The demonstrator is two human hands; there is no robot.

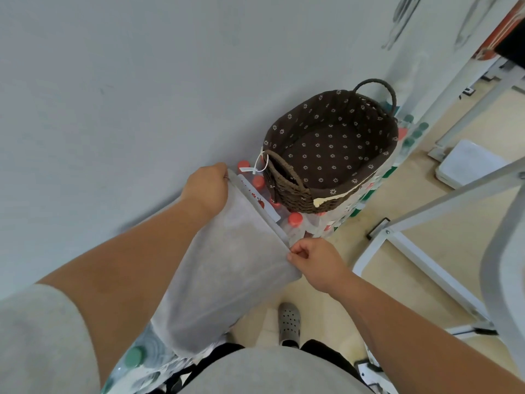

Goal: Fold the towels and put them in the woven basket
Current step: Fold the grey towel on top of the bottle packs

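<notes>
the wall fills the left of the view. just right of it, the left hand has its fingers clenched round one top corner of the grey towel. the towel hangs flat from both hands in front of the person's legs; whether it is already doubled i cannot tell. the right hand pinches the other top corner between thumb and fingers. below it a grey clog stands on the floor.

farther off and to the right, the woven basket sits on wrapped packs of red-capped bottles. its brown flowered lining shows and no towel lies in it.

the step in hand looks like folding in the air. the next move likely calls for bringing the two corners together to halve the cloth, then carrying it far and right and lowering it into the basket.

a white tag hangs at the basket's near handle, and a strip with red print shows past the towel's far edge. neither can be read. a pale metal frame stands on the right.
</notes>
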